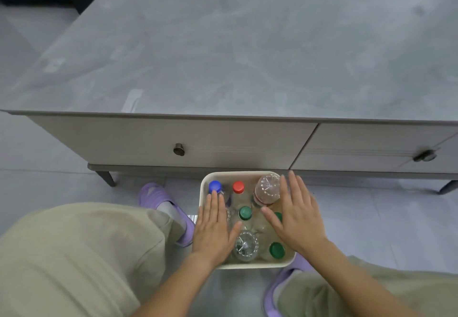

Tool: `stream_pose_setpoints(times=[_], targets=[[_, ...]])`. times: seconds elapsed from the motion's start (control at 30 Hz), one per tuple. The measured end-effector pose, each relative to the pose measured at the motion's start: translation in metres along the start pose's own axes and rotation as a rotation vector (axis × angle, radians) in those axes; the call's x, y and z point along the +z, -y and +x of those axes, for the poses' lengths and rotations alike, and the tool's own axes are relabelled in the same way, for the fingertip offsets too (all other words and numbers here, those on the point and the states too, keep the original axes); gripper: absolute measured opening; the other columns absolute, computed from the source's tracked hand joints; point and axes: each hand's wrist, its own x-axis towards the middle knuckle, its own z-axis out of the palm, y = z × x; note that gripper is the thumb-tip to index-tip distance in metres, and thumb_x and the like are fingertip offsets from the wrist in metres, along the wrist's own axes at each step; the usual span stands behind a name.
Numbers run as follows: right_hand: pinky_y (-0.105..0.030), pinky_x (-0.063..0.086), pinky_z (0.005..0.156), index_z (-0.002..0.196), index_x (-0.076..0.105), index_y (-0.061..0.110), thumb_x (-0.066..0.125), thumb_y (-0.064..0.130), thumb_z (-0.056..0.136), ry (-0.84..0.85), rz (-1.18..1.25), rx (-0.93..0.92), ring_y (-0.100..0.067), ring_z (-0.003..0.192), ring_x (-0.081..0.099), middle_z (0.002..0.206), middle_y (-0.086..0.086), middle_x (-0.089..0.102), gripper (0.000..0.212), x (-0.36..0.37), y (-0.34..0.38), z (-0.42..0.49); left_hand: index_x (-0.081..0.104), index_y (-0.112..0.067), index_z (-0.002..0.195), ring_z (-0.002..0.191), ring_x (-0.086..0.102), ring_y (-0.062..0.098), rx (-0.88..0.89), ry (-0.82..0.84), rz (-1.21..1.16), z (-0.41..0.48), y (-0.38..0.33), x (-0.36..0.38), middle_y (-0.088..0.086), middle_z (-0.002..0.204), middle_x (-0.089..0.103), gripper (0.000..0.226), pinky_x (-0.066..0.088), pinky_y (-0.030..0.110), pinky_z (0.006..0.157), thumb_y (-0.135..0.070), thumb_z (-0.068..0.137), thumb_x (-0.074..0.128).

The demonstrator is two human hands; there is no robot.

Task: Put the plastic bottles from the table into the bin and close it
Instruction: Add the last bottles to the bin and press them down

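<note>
Both flat hands, left (212, 227) and right (296, 215), hover over the bottle-filled bin (202, 188).

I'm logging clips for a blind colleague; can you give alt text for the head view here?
Both hands, left and right, hover flat and open over an open cream bin on the floor, packed with clear plastic bottles with blue, red and green caps. Behind the bin stands a low grey table with no bottles on it; no lid is visible.
</note>
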Motion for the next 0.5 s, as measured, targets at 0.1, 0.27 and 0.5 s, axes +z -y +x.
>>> stream_pose_setpoints(times=[0.1, 0.27, 0.5], targets=[[-0.040, 0.024, 0.114, 0.142, 0.034, 0.002, 0.010, 0.068, 0.089, -0.004, -0.011, -0.115, -0.030, 0.139, 0.031, 0.151, -0.017, 0.031, 0.088, 0.006, 0.010, 0.012, -0.001, -0.015, 0.149, 0.147, -0.011, 0.031, 0.009, 0.042, 0.069, -0.002, 0.001, 0.004, 0.014, 0.159, 0.000, 0.086, -0.012, 0.035, 0.113, -0.071, 0.084, 0.003], [-0.040, 0.014, 0.111, 0.143, 0.030, -0.001, 0.013, 0.071, 0.086, 0.156, 0.007, -0.167, -0.031, 0.141, 0.024, 0.152, -0.018, 0.028, 0.093, 0.036, 0.021, 0.007, 0.027, -0.018, 0.148, 0.144, 0.002, 0.028, 0.032, 0.068, 0.148, -0.003, 0.010, 0.013, 0.021, 0.154, 0.026, 0.079, 0.002, 0.041, 0.114, -0.069, 0.089, 0.017], [-0.040, 0.013, 0.114, 0.139, 0.038, -0.003, 0.025, 0.076, 0.078, 0.188, -0.028, -0.181, -0.034, 0.137, 0.033, 0.147, -0.020, 0.038, 0.101, 0.052, 0.024, 0.031, 0.030, -0.014, 0.147, 0.145, 0.011, 0.030, 0.065, 0.008, 0.156, 0.000, 0.012, 0.018, 0.022, 0.154, 0.025, 0.081, 0.015, 0.045, 0.112, -0.067, 0.087, 0.028]])
